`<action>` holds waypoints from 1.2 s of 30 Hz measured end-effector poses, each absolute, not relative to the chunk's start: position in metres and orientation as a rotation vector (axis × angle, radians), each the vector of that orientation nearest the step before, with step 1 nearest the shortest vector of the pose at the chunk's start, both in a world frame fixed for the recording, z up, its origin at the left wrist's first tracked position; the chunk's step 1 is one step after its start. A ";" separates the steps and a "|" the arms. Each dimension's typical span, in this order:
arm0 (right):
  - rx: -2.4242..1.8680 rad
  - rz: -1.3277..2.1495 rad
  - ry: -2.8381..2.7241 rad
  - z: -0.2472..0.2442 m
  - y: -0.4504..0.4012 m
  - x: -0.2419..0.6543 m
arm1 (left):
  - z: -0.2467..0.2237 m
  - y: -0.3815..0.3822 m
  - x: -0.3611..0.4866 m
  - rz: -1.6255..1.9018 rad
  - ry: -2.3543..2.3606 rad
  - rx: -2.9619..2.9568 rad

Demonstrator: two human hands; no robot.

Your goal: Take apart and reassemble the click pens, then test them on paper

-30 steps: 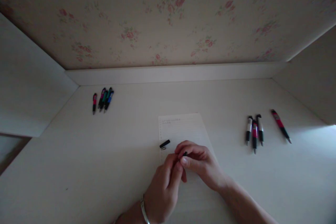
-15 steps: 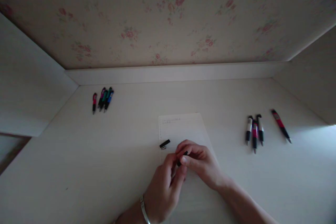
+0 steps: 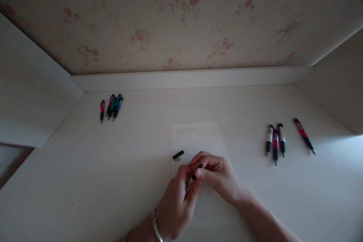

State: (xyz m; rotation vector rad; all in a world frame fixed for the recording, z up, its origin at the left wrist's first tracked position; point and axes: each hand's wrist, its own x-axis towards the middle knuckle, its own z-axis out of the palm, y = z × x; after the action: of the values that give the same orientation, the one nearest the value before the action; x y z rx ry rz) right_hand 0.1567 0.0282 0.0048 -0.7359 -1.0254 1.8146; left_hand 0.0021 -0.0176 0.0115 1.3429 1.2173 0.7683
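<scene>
Over a lined sheet of paper (image 3: 202, 136), my left hand (image 3: 177, 204) and my right hand (image 3: 217, 176) meet at the fingertips. Between them they pinch a small black piece (image 3: 201, 166), mostly covered by the fingers, so its kind does not show. A bracelet circles my left wrist. Just beyond my left hand, a short black bar-shaped piece (image 3: 178, 155) lies on the paper's left edge, with small thin light-and-dark bits (image 3: 176, 160) beside it. Faint handwriting runs along the top of the sheet.
Several coloured pens (image 3: 114, 107) lie at the back left, a red one (image 3: 102, 111) beside them. To the right are two white pens and a pink one (image 3: 275, 145), with a red-and-black pen (image 3: 304, 135) farther right. White side panels and a flowered wall enclose the desk.
Both hands keep nearly the same place and grip; only the fingers around the small black piece have shifted very slightly. Everything on the desk lies as before.
</scene>
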 end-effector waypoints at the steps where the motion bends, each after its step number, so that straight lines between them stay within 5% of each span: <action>1: -0.739 1.819 -1.045 0.005 0.028 0.157 | 0.011 -0.017 0.002 0.778 1.215 1.329; 36: -1.056 1.517 -1.246 0.011 0.025 0.150 | 0.010 -0.013 0.002 0.823 1.305 1.346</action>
State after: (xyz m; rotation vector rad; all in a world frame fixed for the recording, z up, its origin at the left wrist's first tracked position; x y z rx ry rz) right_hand 0.1500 0.0252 0.0110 -1.0557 -1.2465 1.5174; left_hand 0.0021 -0.0127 0.0095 1.3456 1.3051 0.8227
